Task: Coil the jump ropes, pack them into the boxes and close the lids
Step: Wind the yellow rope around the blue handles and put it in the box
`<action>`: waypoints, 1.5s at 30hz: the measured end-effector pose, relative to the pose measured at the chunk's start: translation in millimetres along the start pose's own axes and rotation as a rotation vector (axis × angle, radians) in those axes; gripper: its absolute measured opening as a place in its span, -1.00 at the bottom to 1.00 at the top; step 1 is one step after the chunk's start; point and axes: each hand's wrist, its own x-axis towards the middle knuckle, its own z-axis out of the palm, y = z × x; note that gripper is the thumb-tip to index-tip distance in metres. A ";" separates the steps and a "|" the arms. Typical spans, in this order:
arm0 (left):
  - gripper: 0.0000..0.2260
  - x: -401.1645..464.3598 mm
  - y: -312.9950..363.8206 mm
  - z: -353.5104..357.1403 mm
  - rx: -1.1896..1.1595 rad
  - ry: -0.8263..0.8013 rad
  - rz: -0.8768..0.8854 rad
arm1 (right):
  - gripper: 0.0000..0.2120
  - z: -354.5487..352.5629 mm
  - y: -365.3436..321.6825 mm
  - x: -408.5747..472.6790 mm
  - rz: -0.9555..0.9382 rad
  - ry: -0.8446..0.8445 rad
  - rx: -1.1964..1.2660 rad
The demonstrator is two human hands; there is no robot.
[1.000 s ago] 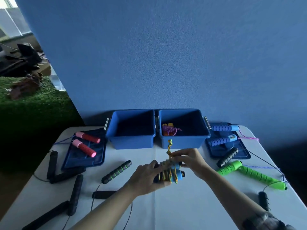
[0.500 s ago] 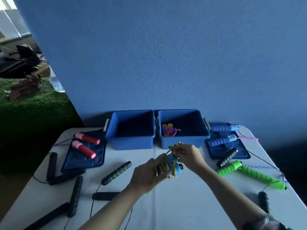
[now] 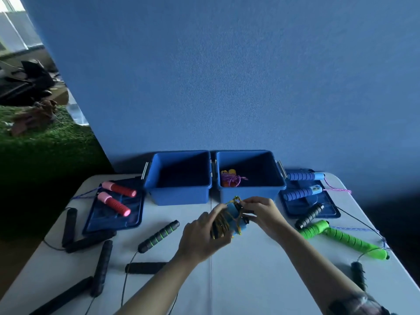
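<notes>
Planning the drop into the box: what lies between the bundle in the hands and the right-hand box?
Head view: only a bare strip of table separates the coiled rope from the right box.

Blue boxes [image 3: 181,196], green handles [image 3: 341,238], pink-red handles [image 3: 114,203], yellow cord [image 3: 221,225].

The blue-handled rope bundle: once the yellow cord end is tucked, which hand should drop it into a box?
Left, probably. The left hand grips the coiled bundle around its body, while the right hand only pinches the cord end at the top. The right box sits just behind both hands.
</notes>
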 end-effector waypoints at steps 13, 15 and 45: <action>-0.44 7.3 -6.2 -0.2 -0.079 -0.033 0.000 | -0.86 3.4 1.0 -6.8 0.122 -0.016 0.190; -0.43 10.4 -9.0 0.7 -0.085 -0.030 -0.019 | -0.86 4.9 2.1 -9.2 0.041 0.007 0.161; -0.57 21.9 19.1 3.7 -0.285 -0.012 -0.342 | -0.96 14.4 -6.2 -17.5 -0.236 0.132 -0.271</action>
